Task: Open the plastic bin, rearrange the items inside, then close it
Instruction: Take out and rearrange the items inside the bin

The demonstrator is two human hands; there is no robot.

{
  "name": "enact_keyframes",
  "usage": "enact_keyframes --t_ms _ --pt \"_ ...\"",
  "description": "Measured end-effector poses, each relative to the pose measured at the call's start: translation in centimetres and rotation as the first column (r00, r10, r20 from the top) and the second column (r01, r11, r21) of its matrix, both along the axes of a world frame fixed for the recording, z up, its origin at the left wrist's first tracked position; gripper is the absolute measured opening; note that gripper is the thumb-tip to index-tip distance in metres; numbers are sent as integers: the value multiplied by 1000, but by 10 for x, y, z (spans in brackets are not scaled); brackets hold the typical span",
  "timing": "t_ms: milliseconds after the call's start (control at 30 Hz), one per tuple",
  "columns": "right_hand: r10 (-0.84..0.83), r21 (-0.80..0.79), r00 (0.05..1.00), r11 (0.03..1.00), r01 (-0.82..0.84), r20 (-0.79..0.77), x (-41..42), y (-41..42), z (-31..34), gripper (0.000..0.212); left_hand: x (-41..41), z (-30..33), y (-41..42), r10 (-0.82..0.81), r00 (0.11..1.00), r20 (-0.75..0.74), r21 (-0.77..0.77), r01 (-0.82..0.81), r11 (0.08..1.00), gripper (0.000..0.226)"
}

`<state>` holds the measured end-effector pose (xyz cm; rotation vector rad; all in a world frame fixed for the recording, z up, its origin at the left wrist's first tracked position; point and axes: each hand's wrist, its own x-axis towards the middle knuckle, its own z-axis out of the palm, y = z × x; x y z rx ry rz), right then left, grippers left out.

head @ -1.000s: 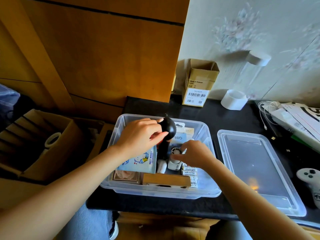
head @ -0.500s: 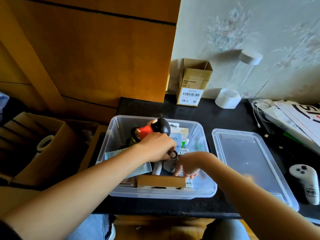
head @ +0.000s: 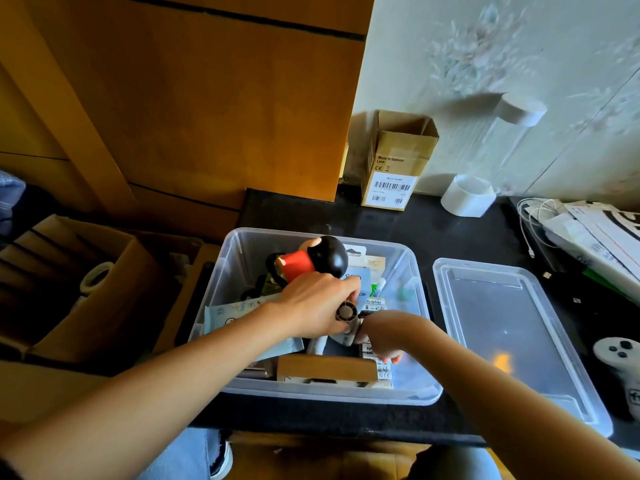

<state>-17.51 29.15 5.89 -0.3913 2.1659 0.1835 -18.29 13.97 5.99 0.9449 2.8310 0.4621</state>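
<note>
The clear plastic bin (head: 313, 393) stands open on the black counter, and its lid (head: 512, 344) lies flat just to its right. A doll with a black head and red body (head: 313, 261) lies at the back of the bin. My left hand (head: 311, 306) grips the round grey top of a small white device (head: 346, 313) in the bin's middle. My right hand (head: 381, 341) curls round the same device's lower body, fingers pointing down over the battery packs (head: 382, 370). A wet-wipes pack (head: 235, 315) and a wooden box (head: 325, 368) sit at the front.
A cardboard box (head: 394, 168) and a white tape roll (head: 467, 195) stand against the wall behind the bin. Papers and cables (head: 588, 233) lie at the far right, a white controller (head: 620, 362) right of the lid. An open carton (head: 86, 289) sits low on the left.
My left hand let go of the doll, which now lies at the back, and came down onto the small device. My right hand dropped deeper into the bin.
</note>
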Motion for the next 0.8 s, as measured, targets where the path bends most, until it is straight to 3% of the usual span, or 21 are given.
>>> enact_keyframes --t_ms 167,267,433,600,800 --pt "-60 -42 998 997 61 26 -2 1 0 59 -1 0 -4 12 1000 4 -4 -12 1000 30" --pt "-150 -127 988 980 151 18 -5 7 5 43 -1 -2 -3 14 1000 23 -2 -14 1000 33" --pt "-278 -315 949 923 222 -147 -10 5 11 35 -1 -2 -1 25 996 82 20 -26 999 25" --pt "-250 -340 879 934 109 -406 -2 -2 3 40 2 8 -13 0 997 76 97 -8 995 17" --pt "-213 -310 817 950 45 -535 5 0 4 37 13 17 -52 60 992 -111 313 -23 950 9"
